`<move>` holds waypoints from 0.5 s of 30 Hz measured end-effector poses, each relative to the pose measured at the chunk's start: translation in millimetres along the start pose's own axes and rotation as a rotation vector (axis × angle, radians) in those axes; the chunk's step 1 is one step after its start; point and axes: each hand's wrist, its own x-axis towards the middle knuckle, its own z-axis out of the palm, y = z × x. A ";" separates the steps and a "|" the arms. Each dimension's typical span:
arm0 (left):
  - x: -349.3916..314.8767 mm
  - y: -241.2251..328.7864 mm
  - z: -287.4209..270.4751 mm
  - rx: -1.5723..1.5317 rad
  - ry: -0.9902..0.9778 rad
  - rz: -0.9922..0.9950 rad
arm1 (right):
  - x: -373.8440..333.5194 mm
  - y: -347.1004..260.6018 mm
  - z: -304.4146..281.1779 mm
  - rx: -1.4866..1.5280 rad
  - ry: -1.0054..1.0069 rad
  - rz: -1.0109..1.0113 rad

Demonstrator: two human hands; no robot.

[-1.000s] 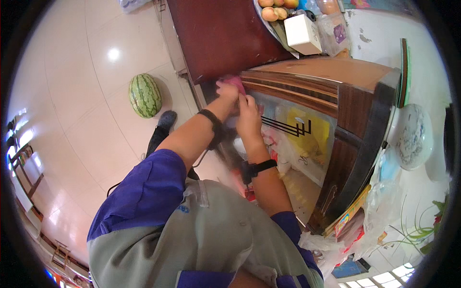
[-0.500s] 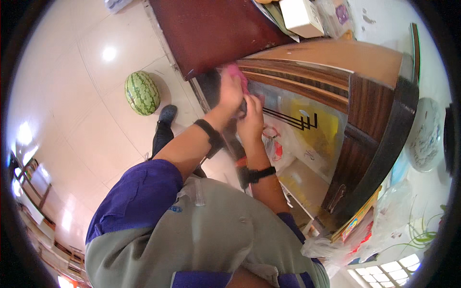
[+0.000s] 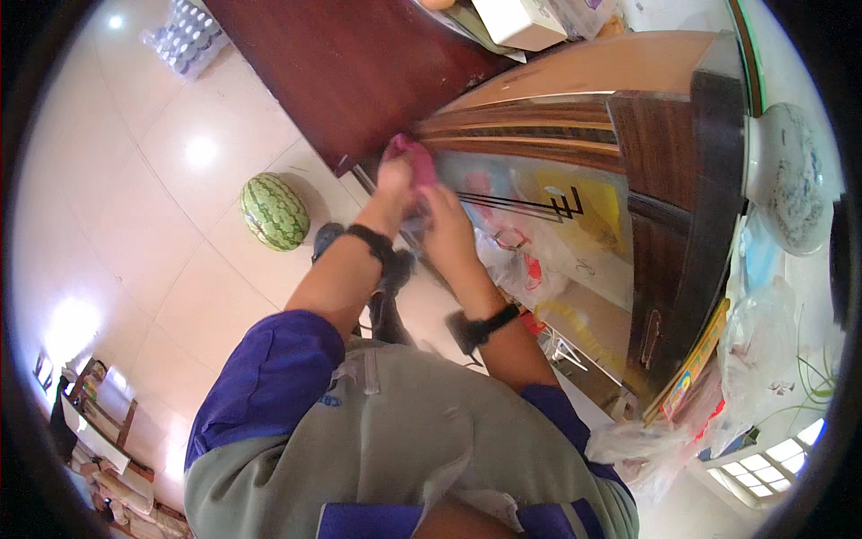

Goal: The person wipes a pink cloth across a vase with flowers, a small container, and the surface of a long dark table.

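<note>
My left hand [image 3: 393,187] is closed on a pink cloth [image 3: 417,165] beside the corner of the dark red tabletop. The cloth bunches up above and to the right of its fingers. Just below and to the right, my right hand [image 3: 446,232] has its fingertips up against the lower end of the cloth; blur hides whether they grip it. Both hands are at the far left end of a brown wooden cabinet [image 3: 669,162] with a glass panel [image 3: 530,193] bearing black line decoration. Something greyish between the hands is too blurred to name.
The dark red tabletop [image 3: 359,63] lies ahead, with a white box [image 3: 521,22] at its right. On the tiled floor to the left rests a striped watermelon [image 3: 275,212]. Plastic bags [image 3: 655,440] hang at the lower right, and a patterned pale vase [image 3: 795,180] stands far right.
My hands have shifted slightly left in the view, still with the pink cloth. The view has turned, so the tabletop, cabinet and watermelon sit differently, and a dotted package shows more at top left.
</note>
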 end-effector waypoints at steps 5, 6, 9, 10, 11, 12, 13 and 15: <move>-90.7 19.9 33.9 -0.030 -0.357 0.027 | -40.3 -27.1 -49.8 -0.033 0.077 0.009; -105.3 21.3 39.4 0.045 -0.377 0.065 | -47.2 -31.8 -57.5 -0.042 0.114 0.010; -123.3 12.6 47.2 0.493 -0.423 0.305 | -59.4 -36.5 -68.5 -0.086 0.211 -0.004; -119.3 9.3 43.7 0.555 -0.434 0.332 | -60.0 -37.1 -68.7 -0.113 0.257 -0.018; -114.9 5.7 40.4 0.615 -0.442 0.363 | -56.5 -37.5 -67.7 -0.111 0.261 -0.017; -110.7 3.2 39.0 0.758 -0.396 0.506 | -52.1 -39.3 -67.6 -0.100 0.243 -0.040; -102.5 0.2 34.2 0.899 -0.338 0.655 | -46.1 -40.5 -65.4 -0.084 0.220 -0.071; -81.0 2.2 32.9 0.510 -0.409 0.362 | -33.3 -32.4 -58.2 -0.079 0.196 -0.081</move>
